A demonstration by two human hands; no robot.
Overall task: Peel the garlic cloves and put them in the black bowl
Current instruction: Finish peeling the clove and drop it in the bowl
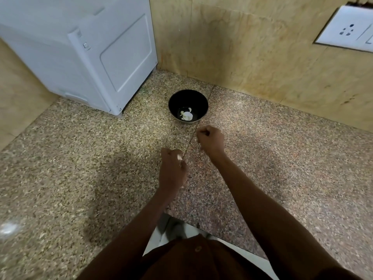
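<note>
Over a speckled granite counter (pixel 282 168), the left hand (pixel 171 170) pinches a small pale garlic clove (pixel 179 157); the right hand (pixel 211 139) curls shut, contents unclear. Peeled cloves (pixel 186 116) lie inside the round black bowl (pixel 175 100). Light, papery-skinned, likely slippery, the clove is best pinched at its ends.

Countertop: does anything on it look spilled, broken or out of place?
Nothing stands out. The black bowl sits upright on the granite countertop with pale garlic pieces inside, none spilled around it. The left hand pinches a whitish bit, probably garlic; the right hand is curled, its contents hidden.
</note>
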